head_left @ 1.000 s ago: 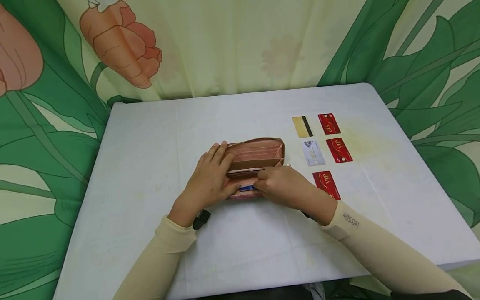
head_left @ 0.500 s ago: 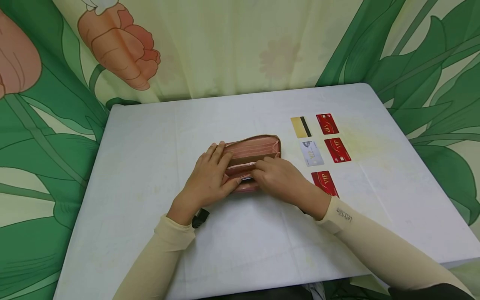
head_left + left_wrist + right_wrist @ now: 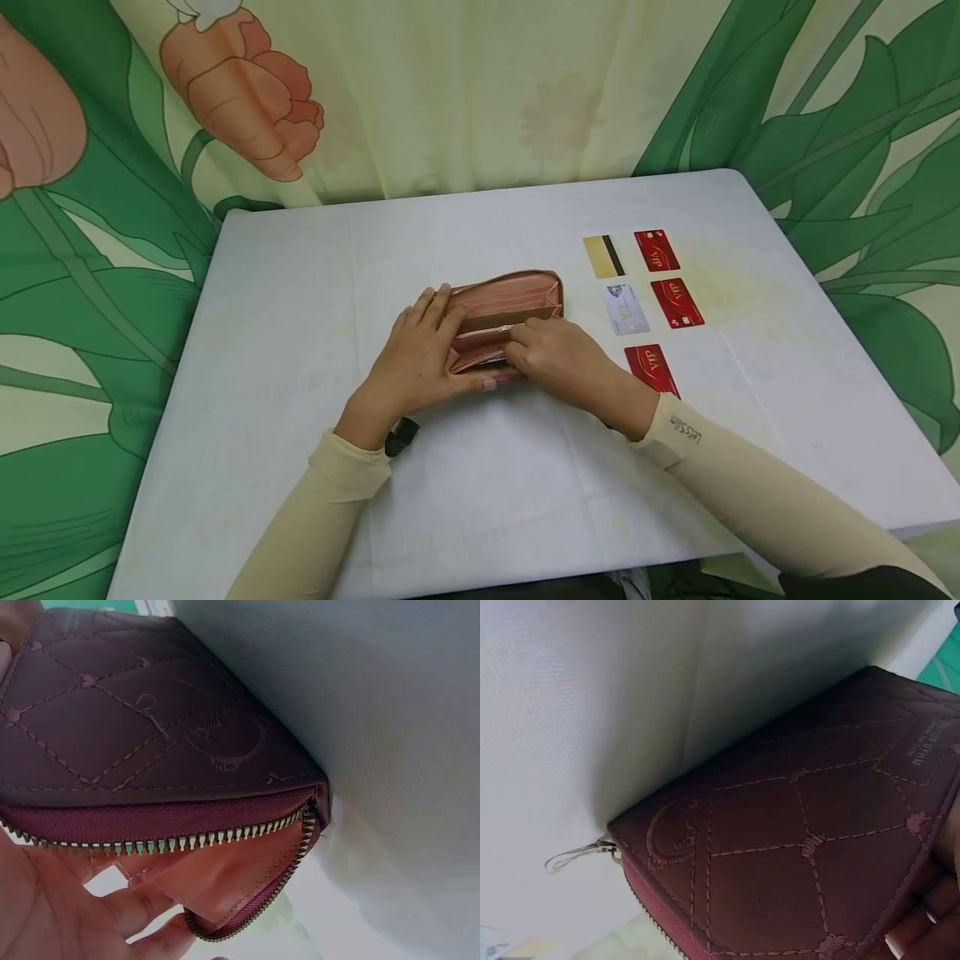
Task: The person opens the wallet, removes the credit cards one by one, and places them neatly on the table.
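On the desk (image 3: 480, 508), unzipped wallet (image 3: 517, 298), left hand (image 3: 417, 357) outstretched at nine o'clock, right hand (image 3: 558, 362) curled, pinching the wallet at four o'clock

L arm (image 3: 300, 533) & R arm (image 3: 757, 492) are angled fwd & inward, both covered by beige sleeves (image 3: 345, 475). L hand (image 3: 412, 354) is turned back up, w/ L fingers (image 3: 437, 304) extended fwd & L thumb (image 3: 472, 383) stuck out twd R. R hand (image 3: 558, 358) is held near it, not touching, knuckles up, R fingers (image 3: 930, 937) curled in; tips are hidden in head view, partly seen in R wrist cam.
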`<state>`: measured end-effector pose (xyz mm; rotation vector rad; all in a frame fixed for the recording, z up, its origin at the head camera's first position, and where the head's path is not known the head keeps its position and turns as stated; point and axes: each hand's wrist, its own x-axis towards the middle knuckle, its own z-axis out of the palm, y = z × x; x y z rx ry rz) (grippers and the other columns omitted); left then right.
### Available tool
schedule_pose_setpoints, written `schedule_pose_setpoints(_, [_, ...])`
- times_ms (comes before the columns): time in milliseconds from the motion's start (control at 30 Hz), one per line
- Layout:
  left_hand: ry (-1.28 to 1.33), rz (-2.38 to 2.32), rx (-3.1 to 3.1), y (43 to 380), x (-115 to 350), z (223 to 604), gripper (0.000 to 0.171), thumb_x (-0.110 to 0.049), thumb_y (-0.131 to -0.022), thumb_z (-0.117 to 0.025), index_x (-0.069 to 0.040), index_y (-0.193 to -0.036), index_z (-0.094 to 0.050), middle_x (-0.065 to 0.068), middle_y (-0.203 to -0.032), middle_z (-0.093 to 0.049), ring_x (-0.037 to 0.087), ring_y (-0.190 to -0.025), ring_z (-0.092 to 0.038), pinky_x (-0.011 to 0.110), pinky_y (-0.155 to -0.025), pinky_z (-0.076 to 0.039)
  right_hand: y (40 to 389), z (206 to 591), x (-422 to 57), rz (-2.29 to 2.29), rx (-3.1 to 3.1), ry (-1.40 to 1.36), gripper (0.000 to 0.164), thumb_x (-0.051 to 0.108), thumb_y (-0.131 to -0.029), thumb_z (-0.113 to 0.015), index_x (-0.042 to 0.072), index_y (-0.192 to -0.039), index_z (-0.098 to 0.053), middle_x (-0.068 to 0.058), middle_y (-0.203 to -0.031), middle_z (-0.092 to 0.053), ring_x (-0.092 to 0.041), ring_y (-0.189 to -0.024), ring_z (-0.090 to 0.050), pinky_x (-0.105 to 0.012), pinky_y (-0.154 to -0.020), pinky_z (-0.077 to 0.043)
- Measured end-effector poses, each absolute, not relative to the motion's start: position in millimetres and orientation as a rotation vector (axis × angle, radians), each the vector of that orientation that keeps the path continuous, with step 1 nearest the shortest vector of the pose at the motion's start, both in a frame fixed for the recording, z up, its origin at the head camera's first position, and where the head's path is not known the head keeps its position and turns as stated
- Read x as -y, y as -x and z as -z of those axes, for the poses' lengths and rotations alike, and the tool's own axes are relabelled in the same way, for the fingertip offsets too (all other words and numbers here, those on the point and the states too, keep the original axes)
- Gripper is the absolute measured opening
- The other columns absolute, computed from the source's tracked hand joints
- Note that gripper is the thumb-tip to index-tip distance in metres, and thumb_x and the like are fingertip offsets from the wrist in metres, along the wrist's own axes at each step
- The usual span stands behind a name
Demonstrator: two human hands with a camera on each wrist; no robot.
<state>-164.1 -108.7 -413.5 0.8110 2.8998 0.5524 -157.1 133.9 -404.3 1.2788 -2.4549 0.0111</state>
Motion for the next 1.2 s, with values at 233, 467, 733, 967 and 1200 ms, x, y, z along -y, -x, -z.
schedule_pose_setpoints(233, [-0.791,-0.568,-2.897,164.1,109.0,414.0,0.104,-0.078,-0.083,-0.069,-0.010,-0.155,-0.039,0.022,-0.171,-0.019,0.041,-0.159,-0.014,0.064,-0.123,-0.022,153.3,401.3,-138.3,-0.075,2.391,-1.273,0.013,0.008,-0.085,-0.086,0.007,-0.091,-0.075,-0.003,-0.091,-0.073,-0.021,-0.077,-0.067,-0.032,-0.067,-0.058])
schedule_pose_setpoints(467, [-0.804,-0.573,-2.914,164.0,109.4,413.7,0.105,-0.077,-0.082,-0.071,-0.009,-0.156,-0.039,0.023,-0.170,-0.020,0.042,-0.158,-0.016,0.065,-0.122,-0.024,148.0,397.2,-144.4,-0.247,2.383,-1.269,0.018,0.004,-0.087,-0.082,0.009,-0.104,-0.078,-0.003,-0.099,-0.077,-0.020,-0.087,-0.073,-0.033,-0.074,-0.062])
schedule_pose_setpoints(733, [-0.821,-0.569,-2.924,164.0,109.0,415.2,0.106,-0.076,-0.082,-0.072,-0.008,-0.156,-0.039,0.024,-0.170,-0.021,0.043,-0.158,-0.017,0.065,-0.121,-0.025,144.7,392.6,-151.5,-0.367,2.380,-1.262,0.030,-0.002,-0.083,-0.084,0.008,-0.111,-0.078,-0.004,-0.106,-0.077,-0.020,-0.097,-0.074,-0.035,-0.076,-0.063])
schedule_pose_setpoints(967, [-0.817,-0.569,-2.923,163.7,108.5,415.8,0.106,-0.076,-0.082,-0.072,-0.007,-0.156,-0.040,0.024,-0.170,-0.020,0.042,-0.158,-0.016,0.064,-0.121,-0.026,143.1,385.9,-160.5,-0.458,2.373,-1.241,0.033,-0.007,-0.081,-0.082,0.006,-0.112,-0.077,-0.006,-0.104,-0.078,-0.021,-0.093,-0.075,-0.036,-0.074,-0.063])
schedule_pose_setpoints(1200, [-0.803,-0.559,-2.916,163.3,108.2,416.6,0.106,-0.076,-0.082,-0.071,-0.008,-0.157,-0.039,0.022,-0.171,-0.018,0.041,-0.159,-0.013,0.063,-0.122,-0.024,140.7,380.1,-176.0,-0.539,2.363,-1.156,0.033,-0.011,-0.080,-0.078,0.001,-0.111,-0.076,-0.011,-0.099,-0.077,-0.026,-0.086,-0.075,-0.040,-0.069,-0.063])
